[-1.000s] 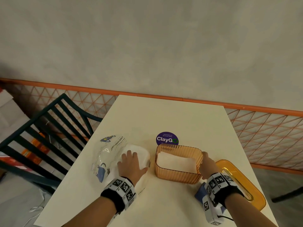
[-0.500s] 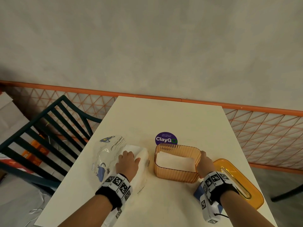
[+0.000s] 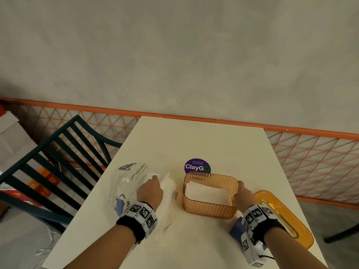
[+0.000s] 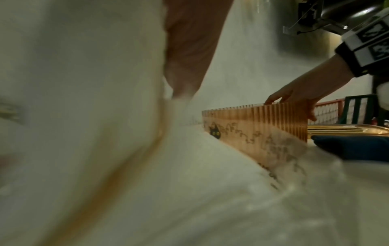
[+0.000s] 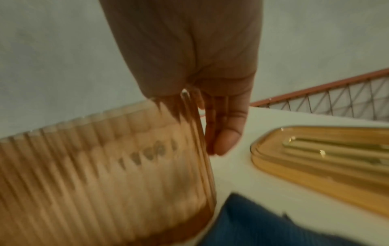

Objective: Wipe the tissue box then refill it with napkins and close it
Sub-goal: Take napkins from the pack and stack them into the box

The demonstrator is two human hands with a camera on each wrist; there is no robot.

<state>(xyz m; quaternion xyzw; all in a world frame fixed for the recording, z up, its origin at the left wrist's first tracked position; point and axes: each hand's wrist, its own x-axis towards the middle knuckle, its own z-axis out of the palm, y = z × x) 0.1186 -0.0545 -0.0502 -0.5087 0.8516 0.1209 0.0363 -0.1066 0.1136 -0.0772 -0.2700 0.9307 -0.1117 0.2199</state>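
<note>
The amber ribbed tissue box [image 3: 210,210] stands open mid-table with a layer of white napkins [image 3: 207,193] inside. My right hand [image 3: 240,189] holds its right end wall, fingers over the rim and thumb outside, as the right wrist view shows on the tissue box [image 5: 105,166]. Left of the box lies a clear printed napkin pack [image 3: 126,183]. My left hand [image 3: 155,181] lies on it with fingers curled round the white napkin stack [image 3: 169,189]. The amber lid [image 3: 281,216] lies flat to the right of the box.
A blue cloth [image 3: 236,229] lies under my right wrist. A purple round sticker [image 3: 197,166] sits just behind the box. A dark slatted chair [image 3: 58,162] stands off the table's left edge. An orange mesh rail [image 3: 310,162] runs along the wall.
My left hand went from lying flat on the napkin pack to curling round the napkins and shifted slightly farther away. The right hand stays on the box wall.
</note>
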